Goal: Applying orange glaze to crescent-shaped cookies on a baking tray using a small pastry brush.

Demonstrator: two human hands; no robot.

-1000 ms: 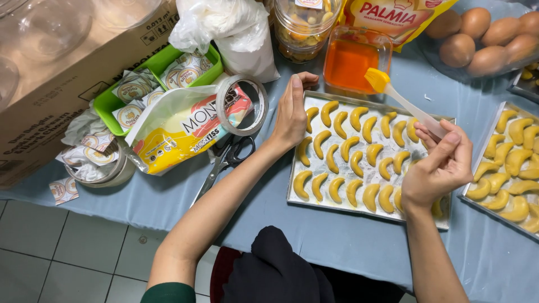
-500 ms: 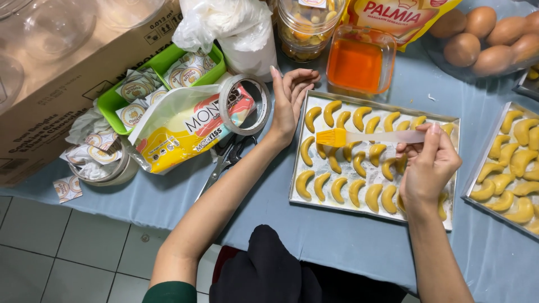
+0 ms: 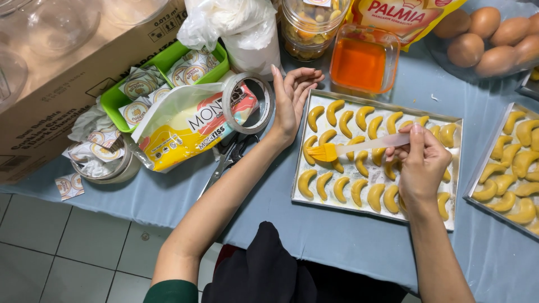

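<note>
A metal baking tray (image 3: 314, 202) lies on the blue-clothed table with rows of yellow crescent cookies (image 3: 343, 188). My right hand (image 3: 422, 164) grips a clear-handled pastry brush (image 3: 359, 147) held sideways, its orange bristles on a cookie at the tray's left side. My left hand (image 3: 292, 101) rests flat against the tray's upper left corner, fingers apart, holding nothing. A square glass dish of orange egg wash (image 3: 364, 63) stands just beyond the tray.
A second tray of crescent cookies (image 3: 516, 168) sits at right, brown eggs (image 3: 494, 35) behind it. Left of the tray lie a tape roll (image 3: 247, 102), scissors (image 3: 227, 160), a yellow bag (image 3: 185, 126), a green basket (image 3: 115, 101), a cardboard box (image 3: 62, 73) and a jar (image 3: 309, 25).
My right hand brought the brush down from the egg wash dish and swept it leftward across the tray. My left hand stayed at the tray's corner.
</note>
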